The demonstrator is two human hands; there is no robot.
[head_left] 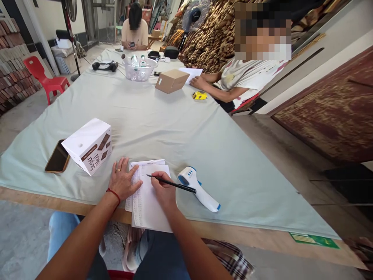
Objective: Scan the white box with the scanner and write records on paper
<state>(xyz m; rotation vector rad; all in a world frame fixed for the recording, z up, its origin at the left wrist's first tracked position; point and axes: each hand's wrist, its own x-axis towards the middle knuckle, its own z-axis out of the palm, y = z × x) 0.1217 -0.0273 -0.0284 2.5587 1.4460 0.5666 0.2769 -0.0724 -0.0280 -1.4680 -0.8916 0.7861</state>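
My right hand [164, 190] is closed around a black pen [177, 185], its tip near the upper part of a sheet of paper [154, 210]. Columns of small writing run down the sheet's left side, and its lower end hangs past the table edge. More paper lies beneath it. Fingers spread, my left hand [124, 181] presses flat on the paper's left edge. Just right of my right hand lies a white and blue infrared thermometer [201, 190]. Left of my left hand stand a white printed box [90, 144] and a phone [57, 157] lying screen up.
A pale cloth covers the table [140, 116]. Farther back are a cardboard box [171, 81], a yellow tape measure [199, 95] and a clear basin [140, 70] of bottles. One person [244, 77] sits at the right, another [135, 31] at the far end. A red chair [46, 77] stands left.
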